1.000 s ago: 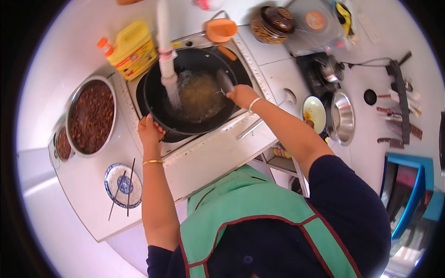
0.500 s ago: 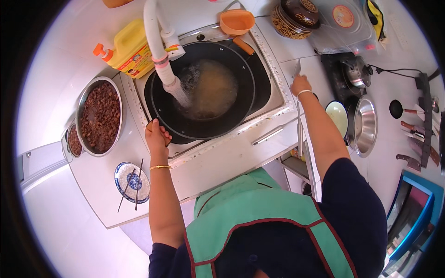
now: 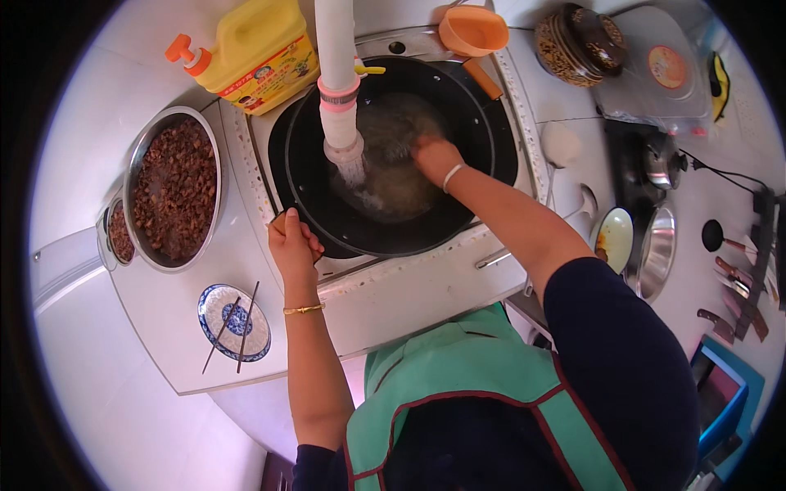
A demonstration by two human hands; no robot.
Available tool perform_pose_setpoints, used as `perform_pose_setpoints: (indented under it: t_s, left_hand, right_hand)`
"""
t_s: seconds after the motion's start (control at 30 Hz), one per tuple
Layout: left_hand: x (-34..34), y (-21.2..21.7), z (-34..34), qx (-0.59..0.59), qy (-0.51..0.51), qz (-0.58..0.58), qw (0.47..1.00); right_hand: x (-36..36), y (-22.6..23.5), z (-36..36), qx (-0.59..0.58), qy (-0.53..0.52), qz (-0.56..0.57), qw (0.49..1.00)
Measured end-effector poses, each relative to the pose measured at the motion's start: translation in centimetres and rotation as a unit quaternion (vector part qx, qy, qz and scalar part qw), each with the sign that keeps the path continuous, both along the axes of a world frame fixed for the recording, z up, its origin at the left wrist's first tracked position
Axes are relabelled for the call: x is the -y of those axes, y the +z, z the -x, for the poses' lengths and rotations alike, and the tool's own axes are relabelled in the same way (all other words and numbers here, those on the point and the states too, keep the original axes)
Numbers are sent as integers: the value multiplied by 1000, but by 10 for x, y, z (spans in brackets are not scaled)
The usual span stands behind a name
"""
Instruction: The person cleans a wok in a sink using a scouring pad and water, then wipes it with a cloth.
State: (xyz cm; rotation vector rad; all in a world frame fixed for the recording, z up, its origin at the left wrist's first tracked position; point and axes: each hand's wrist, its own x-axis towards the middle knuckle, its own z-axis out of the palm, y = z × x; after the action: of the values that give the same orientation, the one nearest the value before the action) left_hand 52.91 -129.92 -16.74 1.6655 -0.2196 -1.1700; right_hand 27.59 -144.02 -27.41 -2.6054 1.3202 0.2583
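A large black wok (image 3: 479,192) sits tilted in the sink with cloudy water (image 3: 389,200) in it. My left hand (image 3: 293,239) is closed around its handle at the near left rim. Inside the wok, my right hand (image 3: 436,160) reaches into the water with fingers curled. A dark, blurred patch lies at its fingertips, and what it grips cannot be made out. Water runs from the white spout (image 3: 340,123) into the wok, left of my right hand.
Left stand a steel basin (image 3: 219,192) of brown minced food, a patterned plate (image 3: 214,299) with chopsticks (image 3: 246,327), and a yellow jug (image 3: 266,53). An orange bowl (image 3: 473,33) is behind the sink. Right lie a ladle (image 3: 561,146), a pale bowl (image 3: 616,237), a steel bowl (image 3: 659,254) and several knives (image 3: 729,286).
My right hand has moved left from the ladle on the counter into the water in the wok. My left hand stays on the wok's handle. The view has shifted slightly.
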Motion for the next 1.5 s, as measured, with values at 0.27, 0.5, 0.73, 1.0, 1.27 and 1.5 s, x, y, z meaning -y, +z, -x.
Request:
perform_pose_setpoints:
  t_s: [0.27,0.5,0.73,1.0,1.27,1.5]
  left_hand:
    - [12,8,3,-32,-27,3,999]
    - [3,12,2,-29,-10,12,999]
    - [17,12,13,-14,-23,-1,1000]
    - [4,6,0,-50,12,-12,999]
    - [2,3,5,-18,0,-6,1000]
    - [10,6,3,-41,2,-13,999]
  right_hand:
    - [-21,7,-68,39,-43,-16,998]
    - [-36,-4,-21,-37,-52,-75,995]
    - [31,-13,-99,121,-113,-87,982]
    - [-49,6,-68,38,-14,-100,994]
    - [47,-19,-42,35,-92,-9,995]
    - [-41,-14,-96,41,59,-91,993]
